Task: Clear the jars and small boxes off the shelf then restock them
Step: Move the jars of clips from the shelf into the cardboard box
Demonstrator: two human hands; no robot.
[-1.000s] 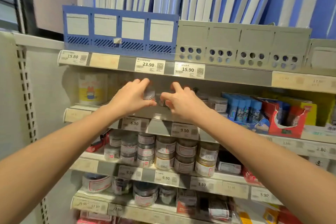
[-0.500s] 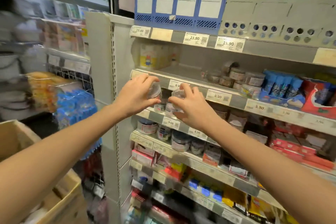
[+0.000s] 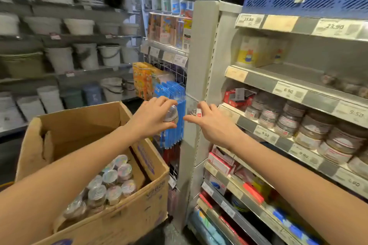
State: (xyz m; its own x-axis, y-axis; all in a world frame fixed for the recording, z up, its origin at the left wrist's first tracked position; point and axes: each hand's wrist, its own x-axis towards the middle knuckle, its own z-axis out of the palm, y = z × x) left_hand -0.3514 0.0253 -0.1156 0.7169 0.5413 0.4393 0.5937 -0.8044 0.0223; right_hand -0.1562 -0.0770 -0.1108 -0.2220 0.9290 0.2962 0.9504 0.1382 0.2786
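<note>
Fingers of the left hand [image 3: 153, 115] curl round one small jar [image 3: 170, 114]; the right hand [image 3: 211, 123] pinches a second jar [image 3: 196, 112], both midair between shelf [image 3: 258, 83] and cardboard box [image 3: 83, 109]. Probably light, rigid, slick-walled: grip round the body, not the lid.

The left hand [image 3: 151, 117] covers most of its silver-lidded jar [image 3: 171, 114]. The right hand [image 3: 209, 125] hides nearly all of its clear jar [image 3: 194, 112]. The cardboard box [image 3: 123, 215] runs off the bottom edge, and the far jars [image 3: 346, 86] are a blur.

Extending the left forearm [image 3: 79, 158] from eight o'clock, the right forearm [image 3: 288, 167] from four; gripping a small clear silver-lidded jar [image 3: 170, 114] in the left hand [image 3: 153, 118], pinching a small clear red-labelled jar [image 3: 196, 113] in the right hand [image 3: 212, 125].
</note>
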